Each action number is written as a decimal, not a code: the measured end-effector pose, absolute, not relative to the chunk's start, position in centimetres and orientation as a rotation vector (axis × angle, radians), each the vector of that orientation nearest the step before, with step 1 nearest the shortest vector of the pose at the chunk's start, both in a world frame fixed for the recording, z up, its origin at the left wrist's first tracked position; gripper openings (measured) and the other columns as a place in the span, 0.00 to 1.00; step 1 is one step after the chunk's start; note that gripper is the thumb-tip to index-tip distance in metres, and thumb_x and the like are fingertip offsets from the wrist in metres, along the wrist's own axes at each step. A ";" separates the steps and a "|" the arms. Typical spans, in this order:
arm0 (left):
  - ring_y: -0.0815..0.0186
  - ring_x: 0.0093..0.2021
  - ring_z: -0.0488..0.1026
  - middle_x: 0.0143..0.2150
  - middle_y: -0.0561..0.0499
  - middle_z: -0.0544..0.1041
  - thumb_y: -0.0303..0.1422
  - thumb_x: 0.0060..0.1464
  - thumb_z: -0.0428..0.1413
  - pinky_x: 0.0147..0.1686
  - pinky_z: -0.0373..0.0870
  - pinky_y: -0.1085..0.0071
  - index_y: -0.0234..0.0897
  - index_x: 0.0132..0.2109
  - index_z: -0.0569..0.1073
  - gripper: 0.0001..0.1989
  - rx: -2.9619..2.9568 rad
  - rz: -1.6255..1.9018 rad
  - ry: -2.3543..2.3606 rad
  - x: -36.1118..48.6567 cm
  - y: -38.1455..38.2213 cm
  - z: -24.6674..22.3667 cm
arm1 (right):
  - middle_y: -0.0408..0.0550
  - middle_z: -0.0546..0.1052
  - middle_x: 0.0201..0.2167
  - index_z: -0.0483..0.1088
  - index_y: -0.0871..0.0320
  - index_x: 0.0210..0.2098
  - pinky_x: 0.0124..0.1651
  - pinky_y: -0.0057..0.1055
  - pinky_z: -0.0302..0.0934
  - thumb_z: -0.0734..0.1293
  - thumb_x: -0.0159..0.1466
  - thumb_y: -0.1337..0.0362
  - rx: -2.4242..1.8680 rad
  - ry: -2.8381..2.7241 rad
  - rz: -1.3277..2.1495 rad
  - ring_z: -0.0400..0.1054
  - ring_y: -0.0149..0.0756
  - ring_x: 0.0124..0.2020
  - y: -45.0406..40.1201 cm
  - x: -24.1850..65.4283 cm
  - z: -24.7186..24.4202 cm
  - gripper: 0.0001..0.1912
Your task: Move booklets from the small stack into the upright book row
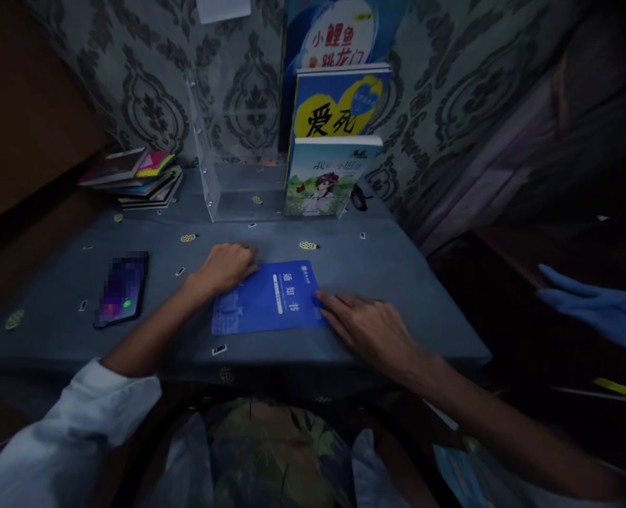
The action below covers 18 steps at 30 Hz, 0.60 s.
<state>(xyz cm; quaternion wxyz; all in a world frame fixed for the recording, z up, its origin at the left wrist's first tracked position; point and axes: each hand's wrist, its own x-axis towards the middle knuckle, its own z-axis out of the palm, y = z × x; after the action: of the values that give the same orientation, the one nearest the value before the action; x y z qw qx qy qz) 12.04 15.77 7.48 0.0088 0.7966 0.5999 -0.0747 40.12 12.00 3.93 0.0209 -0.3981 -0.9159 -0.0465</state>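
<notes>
A blue leaflet [260, 303] with white Chinese lettering lies sideways on the cloth-covered table, near the front edge. My left hand [225, 268] is closed at its upper left corner, with curled fingers and the thumb on the paper. At the right edge my right hand [370, 328] holds the leaflet, fingertips close together on its border. Part of the leaflet's left side is hidden under my left hand. Left of my left forearm lies a dark phone [125, 289] with its screen lit.
A clear acrylic rack [207, 183] stands at the back, with several upright picture books [320, 180] at its right. Stacked books [137, 176] lie at the back left. Black glasses [359, 200] sit beside the rack. A blue glove-like thing [603, 303] is off the table's right side.
</notes>
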 end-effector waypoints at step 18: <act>0.55 0.75 0.51 0.75 0.36 0.55 0.38 0.70 0.45 0.70 0.52 0.55 0.33 0.71 0.56 0.27 2.501 0.124 1.597 14.8 16.9 3.7 | 0.67 0.58 0.71 0.58 0.72 0.69 0.74 0.51 0.44 0.59 0.73 0.59 -1.196 -2.688 0.279 0.47 0.51 0.74 17.6 34.7 1.6 0.30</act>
<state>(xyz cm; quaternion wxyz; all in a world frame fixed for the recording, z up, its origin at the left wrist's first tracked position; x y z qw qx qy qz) 14.76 16.86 3.67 0.0859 0.8390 0.5357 0.0417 34.72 17.55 1.60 0.0931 -0.4031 -0.9055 0.0940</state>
